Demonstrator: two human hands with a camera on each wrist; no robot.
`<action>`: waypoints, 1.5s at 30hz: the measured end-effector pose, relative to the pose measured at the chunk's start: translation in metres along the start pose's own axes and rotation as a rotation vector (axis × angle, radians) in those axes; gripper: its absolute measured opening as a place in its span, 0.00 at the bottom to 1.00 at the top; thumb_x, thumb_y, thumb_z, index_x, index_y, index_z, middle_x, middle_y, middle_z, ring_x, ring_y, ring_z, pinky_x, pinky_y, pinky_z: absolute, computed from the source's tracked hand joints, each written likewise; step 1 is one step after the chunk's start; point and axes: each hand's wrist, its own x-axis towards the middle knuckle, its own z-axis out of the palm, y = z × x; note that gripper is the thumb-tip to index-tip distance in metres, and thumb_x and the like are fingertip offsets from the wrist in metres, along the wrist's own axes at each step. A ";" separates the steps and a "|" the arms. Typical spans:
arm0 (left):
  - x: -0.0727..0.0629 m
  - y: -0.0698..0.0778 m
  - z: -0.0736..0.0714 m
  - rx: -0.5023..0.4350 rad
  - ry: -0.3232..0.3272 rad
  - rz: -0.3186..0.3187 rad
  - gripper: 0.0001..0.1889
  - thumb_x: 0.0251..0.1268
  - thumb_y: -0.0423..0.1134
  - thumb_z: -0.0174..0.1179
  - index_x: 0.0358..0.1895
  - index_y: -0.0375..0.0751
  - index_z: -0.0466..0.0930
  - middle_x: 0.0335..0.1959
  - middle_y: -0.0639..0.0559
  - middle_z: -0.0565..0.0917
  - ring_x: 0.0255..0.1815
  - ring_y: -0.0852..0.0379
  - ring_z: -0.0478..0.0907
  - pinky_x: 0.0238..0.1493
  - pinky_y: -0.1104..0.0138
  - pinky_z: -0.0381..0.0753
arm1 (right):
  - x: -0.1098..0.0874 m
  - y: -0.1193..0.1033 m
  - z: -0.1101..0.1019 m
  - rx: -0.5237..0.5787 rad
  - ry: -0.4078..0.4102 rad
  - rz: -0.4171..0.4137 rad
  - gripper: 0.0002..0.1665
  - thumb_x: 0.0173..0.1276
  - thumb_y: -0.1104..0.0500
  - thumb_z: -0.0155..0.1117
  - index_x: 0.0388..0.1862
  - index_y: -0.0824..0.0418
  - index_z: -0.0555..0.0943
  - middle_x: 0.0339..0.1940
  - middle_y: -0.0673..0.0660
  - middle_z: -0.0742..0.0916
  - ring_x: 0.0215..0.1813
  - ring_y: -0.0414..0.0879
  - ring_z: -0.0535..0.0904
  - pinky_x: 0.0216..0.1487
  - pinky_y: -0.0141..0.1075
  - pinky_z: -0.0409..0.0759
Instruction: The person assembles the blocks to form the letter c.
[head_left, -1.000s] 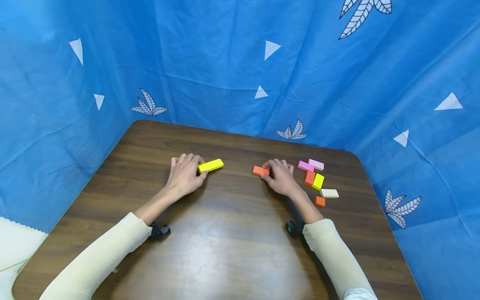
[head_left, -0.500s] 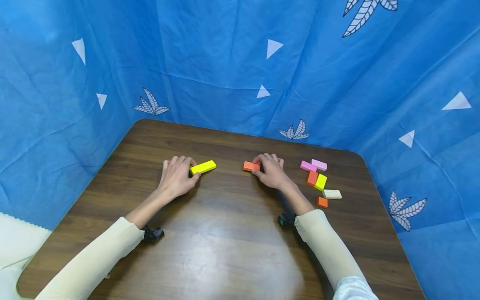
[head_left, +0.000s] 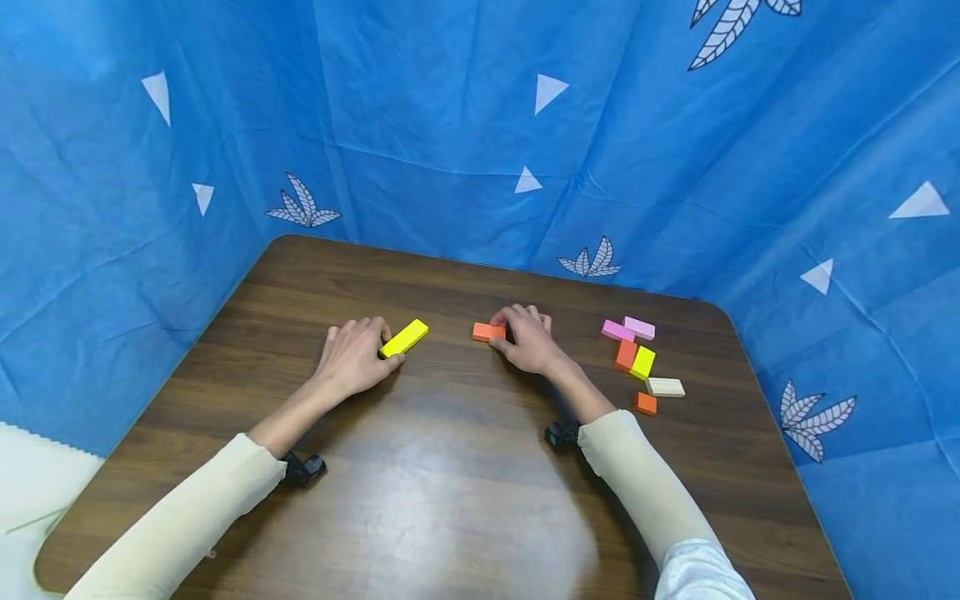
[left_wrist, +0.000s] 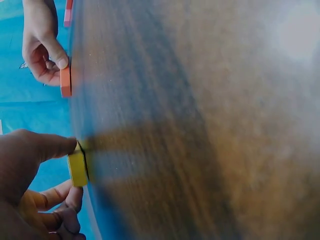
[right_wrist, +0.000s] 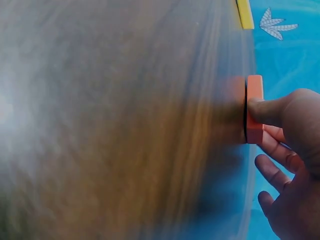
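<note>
In the head view my left hand [head_left: 351, 357] pinches a yellow block [head_left: 405, 339] between thumb and fingers. That block lies slantwise on the wooden table, its far end pointing right. To its right, an orange block [head_left: 486, 332] is pinched by my right hand [head_left: 528, 342], thumb on the near side. A short gap separates the two blocks. The left wrist view has the thumb on one side of the yellow block [left_wrist: 78, 167] and fingertips on the other. From the right wrist, the thumb presses on the orange block [right_wrist: 255, 110], whose far side is hidden.
Right of my right hand lie two pink blocks [head_left: 618, 331], a red-orange block [head_left: 626, 354], another yellow block [head_left: 642, 362], a cream block [head_left: 665, 387] and a small orange block [head_left: 645, 403]. A blue curtain [head_left: 450, 125] stands behind the table [head_left: 450, 517].
The right hand has moved left, bringing the orange block closer to the yellow one. The yellow block has shifted left and now slants more steeply in the left hand. The head view has shifted slightly.
</note>
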 end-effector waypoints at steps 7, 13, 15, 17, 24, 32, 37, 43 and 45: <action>-0.001 0.000 -0.004 -0.075 -0.068 -0.013 0.26 0.70 0.59 0.70 0.56 0.42 0.81 0.34 0.52 0.89 0.29 0.54 0.80 0.39 0.58 0.71 | 0.006 0.000 0.002 0.008 0.004 -0.006 0.16 0.79 0.52 0.69 0.61 0.55 0.83 0.62 0.57 0.85 0.63 0.57 0.71 0.64 0.58 0.61; -0.003 0.001 -0.006 -0.168 -0.105 -0.023 0.15 0.76 0.54 0.65 0.49 0.45 0.84 0.34 0.52 0.89 0.25 0.56 0.79 0.27 0.64 0.72 | 0.012 -0.003 0.002 0.021 -0.011 -0.010 0.16 0.80 0.53 0.68 0.62 0.56 0.82 0.63 0.57 0.84 0.64 0.58 0.70 0.64 0.57 0.60; -0.003 0.001 -0.006 -0.161 -0.091 -0.014 0.13 0.76 0.53 0.64 0.43 0.47 0.84 0.31 0.54 0.88 0.24 0.56 0.77 0.27 0.63 0.71 | 0.014 -0.004 0.003 0.024 -0.013 -0.015 0.16 0.80 0.53 0.68 0.62 0.56 0.82 0.63 0.58 0.84 0.63 0.58 0.70 0.64 0.57 0.60; -0.002 0.001 -0.006 -0.137 -0.065 0.014 0.11 0.76 0.51 0.66 0.41 0.48 0.83 0.31 0.54 0.87 0.25 0.56 0.78 0.29 0.62 0.71 | 0.017 -0.005 0.004 0.023 -0.015 -0.021 0.16 0.80 0.53 0.68 0.62 0.55 0.83 0.63 0.58 0.84 0.63 0.58 0.70 0.63 0.57 0.60; 0.003 -0.003 -0.007 -0.150 -0.043 0.178 0.19 0.74 0.45 0.70 0.62 0.44 0.84 0.61 0.43 0.85 0.56 0.40 0.81 0.55 0.45 0.75 | 0.026 -0.007 0.009 0.039 -0.015 -0.043 0.17 0.80 0.53 0.68 0.64 0.55 0.83 0.65 0.57 0.84 0.65 0.57 0.71 0.64 0.56 0.62; 0.007 -0.011 -0.007 -0.176 -0.157 0.252 0.26 0.78 0.42 0.65 0.76 0.48 0.78 0.83 0.47 0.71 0.75 0.38 0.69 0.68 0.39 0.67 | 0.033 -0.013 0.015 0.053 -0.026 -0.072 0.18 0.83 0.53 0.63 0.65 0.57 0.80 0.65 0.59 0.81 0.63 0.58 0.71 0.59 0.50 0.63; 0.007 -0.013 -0.006 -0.168 -0.167 0.252 0.26 0.77 0.43 0.66 0.75 0.50 0.79 0.82 0.49 0.74 0.76 0.40 0.69 0.67 0.40 0.67 | 0.038 -0.017 0.017 0.051 -0.025 -0.078 0.18 0.84 0.53 0.62 0.66 0.57 0.79 0.65 0.59 0.80 0.64 0.58 0.70 0.59 0.49 0.63; 0.007 -0.013 -0.006 -0.180 -0.175 0.260 0.27 0.78 0.44 0.66 0.76 0.50 0.78 0.82 0.49 0.74 0.74 0.40 0.71 0.67 0.41 0.68 | 0.044 -0.021 0.019 0.039 -0.032 -0.082 0.17 0.84 0.53 0.62 0.66 0.57 0.79 0.64 0.58 0.80 0.62 0.57 0.70 0.58 0.48 0.63; 0.008 -0.014 -0.005 -0.180 -0.176 0.259 0.27 0.78 0.44 0.66 0.77 0.50 0.78 0.82 0.49 0.73 0.73 0.40 0.72 0.65 0.43 0.67 | 0.046 -0.023 0.020 0.044 -0.035 -0.084 0.17 0.84 0.54 0.62 0.66 0.57 0.79 0.64 0.59 0.80 0.62 0.57 0.70 0.58 0.48 0.63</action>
